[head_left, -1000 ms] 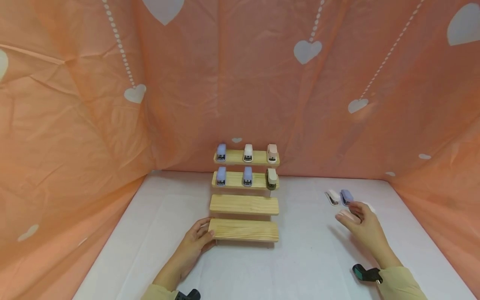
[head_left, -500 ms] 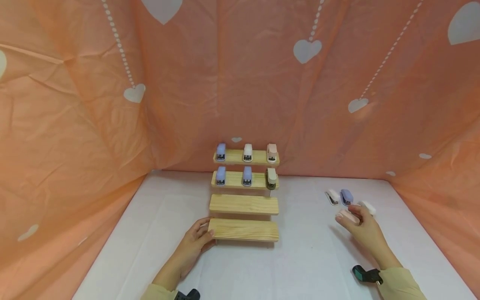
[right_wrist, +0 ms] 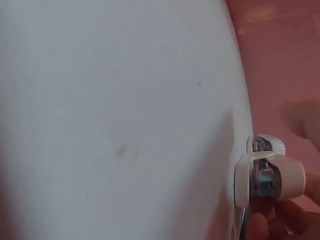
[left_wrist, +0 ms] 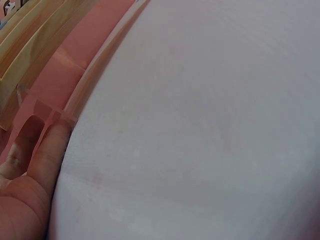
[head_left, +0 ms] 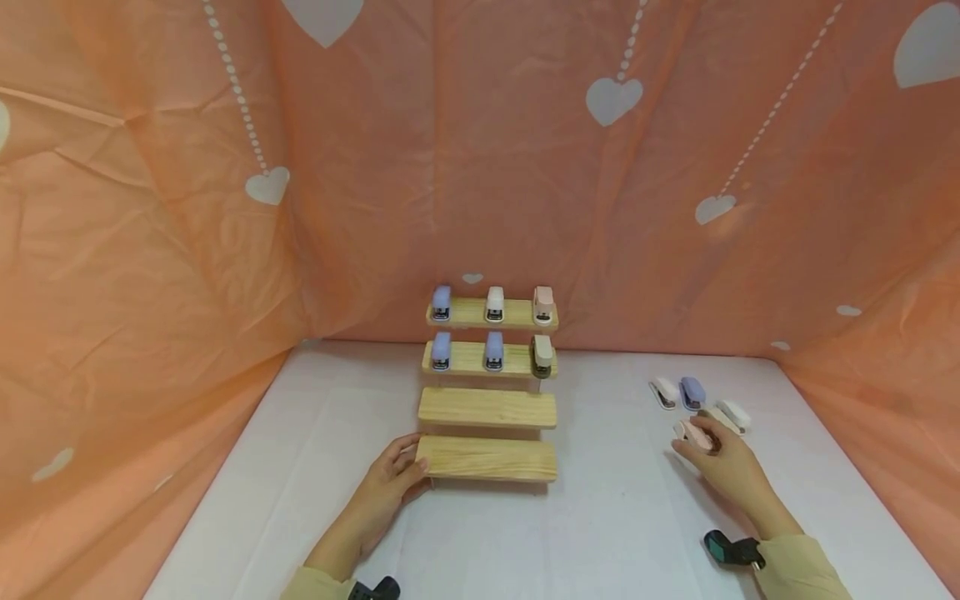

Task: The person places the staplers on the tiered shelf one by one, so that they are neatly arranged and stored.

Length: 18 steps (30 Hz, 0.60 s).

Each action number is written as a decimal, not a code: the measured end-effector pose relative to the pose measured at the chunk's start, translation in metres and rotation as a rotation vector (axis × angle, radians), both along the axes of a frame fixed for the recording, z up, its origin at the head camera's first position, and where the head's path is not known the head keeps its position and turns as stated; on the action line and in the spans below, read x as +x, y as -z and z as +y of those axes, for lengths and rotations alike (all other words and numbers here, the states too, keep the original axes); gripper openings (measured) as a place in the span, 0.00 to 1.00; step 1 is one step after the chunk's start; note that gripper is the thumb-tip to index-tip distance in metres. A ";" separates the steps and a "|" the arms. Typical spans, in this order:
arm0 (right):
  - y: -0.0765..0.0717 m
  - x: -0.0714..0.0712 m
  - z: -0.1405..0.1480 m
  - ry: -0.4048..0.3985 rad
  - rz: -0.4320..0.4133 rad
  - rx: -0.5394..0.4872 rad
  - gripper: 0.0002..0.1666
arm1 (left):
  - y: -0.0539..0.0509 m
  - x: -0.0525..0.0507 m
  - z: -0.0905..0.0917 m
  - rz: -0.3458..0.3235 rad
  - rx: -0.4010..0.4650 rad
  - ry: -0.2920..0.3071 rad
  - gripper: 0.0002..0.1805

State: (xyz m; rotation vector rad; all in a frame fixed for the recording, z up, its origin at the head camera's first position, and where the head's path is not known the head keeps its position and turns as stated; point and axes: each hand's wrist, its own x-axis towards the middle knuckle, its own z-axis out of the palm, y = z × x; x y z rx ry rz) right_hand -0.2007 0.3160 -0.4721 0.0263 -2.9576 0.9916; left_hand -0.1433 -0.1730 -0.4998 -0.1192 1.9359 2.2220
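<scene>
My left hand (head_left: 390, 475) grips the left end of the lowest step of a wooden tiered display rack (head_left: 487, 460), thumb near the front edge. In the left wrist view, its fingers (left_wrist: 52, 150) touch a clear support. Over the table at the right, my right hand (head_left: 731, 467) holds a pale pink mini stapler (head_left: 693, 435) among its fingers. That stapler (right_wrist: 267, 181) sits tilted in the right wrist view, with fingertips (right_wrist: 257, 227) beneath it. Just beyond the hand lie a white stapler (head_left: 663, 392), a purple stapler (head_left: 692, 392) and another white stapler (head_left: 733, 415).
Several staplers stand on the two upper steps, among them a purple one (head_left: 441, 303), a pink one (head_left: 543, 305) and a cream-and-dark one (head_left: 542, 356). The two lower steps show bare wood. An orange cloth (head_left: 487, 167) with hearts hangs around the white table (head_left: 600, 517).
My right fingers have shifted the pink stapler, so its front end now shows, and the hand has lowered slightly. More of the staplers behind is visible. The left hand stays put.
</scene>
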 end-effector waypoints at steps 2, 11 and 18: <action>-0.001 0.001 0.000 -0.008 -0.004 -0.016 0.44 | 0.000 0.000 0.000 -0.001 0.005 0.001 0.30; 0.000 -0.001 0.007 -0.031 -0.102 -0.131 0.46 | 0.000 0.002 -0.001 0.007 0.022 0.002 0.30; 0.004 -0.004 0.011 -0.060 -0.129 -0.168 0.49 | 0.001 0.000 -0.001 0.018 0.022 0.007 0.30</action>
